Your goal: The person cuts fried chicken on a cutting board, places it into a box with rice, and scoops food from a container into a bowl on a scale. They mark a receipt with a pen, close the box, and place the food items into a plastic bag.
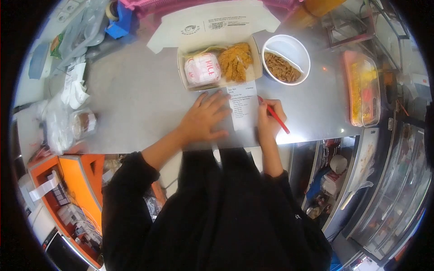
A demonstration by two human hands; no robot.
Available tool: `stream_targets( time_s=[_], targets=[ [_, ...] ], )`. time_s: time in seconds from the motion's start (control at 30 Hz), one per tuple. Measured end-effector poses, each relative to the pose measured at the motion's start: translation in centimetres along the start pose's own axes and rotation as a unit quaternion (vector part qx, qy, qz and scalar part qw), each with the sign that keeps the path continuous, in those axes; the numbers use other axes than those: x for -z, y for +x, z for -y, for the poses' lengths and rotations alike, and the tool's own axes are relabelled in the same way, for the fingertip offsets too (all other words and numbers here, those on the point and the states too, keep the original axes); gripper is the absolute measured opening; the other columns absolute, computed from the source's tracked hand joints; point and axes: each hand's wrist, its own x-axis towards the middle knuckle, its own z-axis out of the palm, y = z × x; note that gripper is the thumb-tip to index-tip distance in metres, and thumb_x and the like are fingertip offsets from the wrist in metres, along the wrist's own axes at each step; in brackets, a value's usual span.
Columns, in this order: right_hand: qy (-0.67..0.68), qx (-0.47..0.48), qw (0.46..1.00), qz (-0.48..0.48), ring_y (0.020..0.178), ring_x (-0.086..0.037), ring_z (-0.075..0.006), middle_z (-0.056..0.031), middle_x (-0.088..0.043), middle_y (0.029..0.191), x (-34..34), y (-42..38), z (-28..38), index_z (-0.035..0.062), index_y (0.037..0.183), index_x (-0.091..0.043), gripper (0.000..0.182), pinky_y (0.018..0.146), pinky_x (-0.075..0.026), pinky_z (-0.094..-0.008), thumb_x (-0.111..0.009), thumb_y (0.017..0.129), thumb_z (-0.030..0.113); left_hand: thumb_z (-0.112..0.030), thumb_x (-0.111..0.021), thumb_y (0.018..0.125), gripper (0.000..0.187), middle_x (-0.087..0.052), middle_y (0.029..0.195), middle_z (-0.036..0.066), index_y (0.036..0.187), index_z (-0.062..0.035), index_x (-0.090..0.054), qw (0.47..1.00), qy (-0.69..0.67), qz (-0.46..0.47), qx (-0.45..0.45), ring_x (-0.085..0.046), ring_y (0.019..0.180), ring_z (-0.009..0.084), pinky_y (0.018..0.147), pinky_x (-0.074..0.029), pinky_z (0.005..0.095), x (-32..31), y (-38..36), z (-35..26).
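Note:
A red pen [277, 120] is gripped in my right hand [270, 118], its tip by the right edge of a printed receipt [242, 108]. My left hand [207, 116] lies flat with fingers spread on the metal table, at the receipt's left edge. Just beyond the receipt stands an open cardboard food box [199, 89]. Inside it are a white wrapped packet [203, 69] with pink print and a piece of fried chicken [235, 62]. To the right of the box, a round white bowl [306, 56] with a divider holds shredded brown meat [281, 68].
A clear-lidded container [361, 88] with yellow and red contents sits at the table's right edge. Plastic bags [58, 124] and a small clear tub [83, 123] are at the left. A blue tape dispenser [121, 22] and pink basket [158, 6] line the back.

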Motion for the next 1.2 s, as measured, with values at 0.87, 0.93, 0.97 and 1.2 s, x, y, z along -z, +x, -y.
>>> stream_targets(
  time_s=[0.87, 0.93, 0.97, 1.2],
  targets=[
    [-0.018, 0.030, 0.995, 0.091, 0.050, -0.054, -0.0144, -0.0090, -0.057, 0.060, -0.8, -1.8, -0.1, 0.0008, 0.072, -0.057, 0.004, 0.049, -0.044, -0.0249, -0.060, 0.072, 0.003, -0.047, -0.061, 0.073, 0.057, -0.044, 0.130, 0.009, 0.113, -0.0077, -0.052, 1.000, 0.005, -0.002, -0.018, -0.034, 0.125, 0.0300, 0.101, -0.026, 0.0503, -0.2, -0.2, 0.1],
    [-0.020, 0.035, 0.995, 0.090, 0.050, -0.054, -0.0143, -0.0090, -0.057, 0.060, -0.8, -1.8, -0.1, 0.0008, 0.073, -0.057, 0.004, 0.049, -0.044, -0.0248, -0.060, 0.072, 0.003, -0.047, -0.061, 0.073, 0.057, -0.044, 0.129, 0.009, 0.113, -0.0077, -0.052, 1.000, 0.004, -0.001, -0.017, -0.035, 0.125, 0.0302, 0.101, -0.027, 0.0503, -0.1, -0.2, 0.0],
    [-0.018, 0.035, 0.995, 0.090, 0.050, -0.054, -0.0142, -0.0090, -0.057, 0.060, -0.7, -1.8, 0.0, 0.0008, 0.073, -0.057, 0.004, 0.049, -0.044, -0.0248, -0.060, 0.072, 0.003, -0.047, -0.062, 0.073, 0.057, -0.044, 0.129, 0.009, 0.113, -0.0077, -0.052, 1.000, 0.004, -0.002, -0.018, -0.035, 0.125, 0.0303, 0.101, -0.027, 0.0503, -0.1, -0.1, 0.0],
    [-0.017, 0.035, 0.996, 0.086, 0.050, -0.054, -0.0145, -0.0089, -0.057, 0.059, -0.8, -1.8, -0.2, 0.0007, 0.073, -0.057, 0.005, 0.049, -0.044, -0.0250, -0.061, 0.072, 0.004, -0.046, -0.063, 0.072, 0.057, -0.044, 0.129, 0.009, 0.113, -0.0079, -0.052, 1.000, 0.000, -0.003, -0.019, -0.035, 0.124, 0.0305, 0.100, -0.028, 0.0504, 0.1, 0.0, 0.0]
  ],
)
